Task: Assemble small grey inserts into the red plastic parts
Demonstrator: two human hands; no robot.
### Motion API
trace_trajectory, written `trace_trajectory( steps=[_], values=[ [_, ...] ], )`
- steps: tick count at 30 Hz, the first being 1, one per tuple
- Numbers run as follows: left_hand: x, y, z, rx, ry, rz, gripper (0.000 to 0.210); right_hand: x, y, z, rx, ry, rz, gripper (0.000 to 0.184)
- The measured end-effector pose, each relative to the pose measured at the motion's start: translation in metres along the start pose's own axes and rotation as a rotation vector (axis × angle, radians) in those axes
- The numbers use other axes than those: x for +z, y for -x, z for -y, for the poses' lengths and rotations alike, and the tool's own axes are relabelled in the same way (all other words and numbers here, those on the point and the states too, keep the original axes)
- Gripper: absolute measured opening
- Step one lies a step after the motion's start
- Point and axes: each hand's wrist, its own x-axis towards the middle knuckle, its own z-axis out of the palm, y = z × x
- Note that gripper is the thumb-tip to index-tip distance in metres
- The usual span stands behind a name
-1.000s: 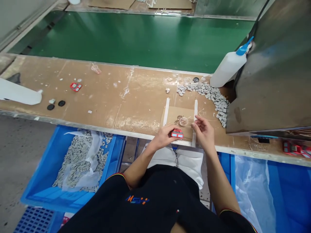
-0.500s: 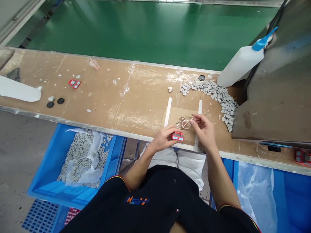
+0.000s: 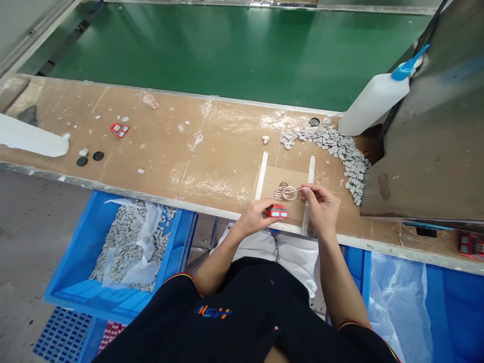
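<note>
My left hand (image 3: 252, 220) is closed around a small red toy vehicle piece (image 3: 279, 212) with grey parts and pale windows, held just above the bench's near edge. To its right, my right hand (image 3: 323, 209) pinches a thin stick (image 3: 300, 190). The stick's far end sits in a small clear cup (image 3: 290, 199). That cup stands on a cardboard sheet (image 3: 270, 176) between two white tape strips. Touching or very near the cup are several small shiny round parts (image 3: 278, 194), too small to make out.
Grey rectangular pieces (image 3: 353, 164) lie heaped at the right, beside a white squeeze bottle (image 3: 374, 103). Leftward are another red piece (image 3: 119, 130), black discs (image 3: 98, 156) and a white bottle (image 3: 34, 135). A blue bin (image 3: 68, 272) below holds grey pieces. A green surface (image 3: 227, 50) lies behind.
My right hand has drawn back slightly to the right from the cup, and more of the stick shows. My left hand keeps hold of the red toy vehicle piece almost in place.
</note>
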Motion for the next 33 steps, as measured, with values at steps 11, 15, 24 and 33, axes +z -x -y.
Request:
trace_trajectory(
  steps=[11,15,24,33],
  values=[
    [0.003,-0.001,0.001,-0.048,-0.023,-0.009,0.029,-0.007,0.036,0.023,-0.072,-0.052,-0.060,0.020],
    [0.002,-0.001,0.000,-0.043,-0.029,0.004,0.030,-0.005,0.044,0.012,-0.076,0.018,0.030,0.018],
    [0.002,0.000,0.002,-0.027,-0.041,0.008,0.028,-0.002,0.045,0.018,-0.360,0.223,0.088,0.012],
    [0.000,0.000,0.003,0.001,-0.036,0.014,0.027,-0.003,0.045,0.021,-0.451,0.267,0.089,0.013]
  ],
)
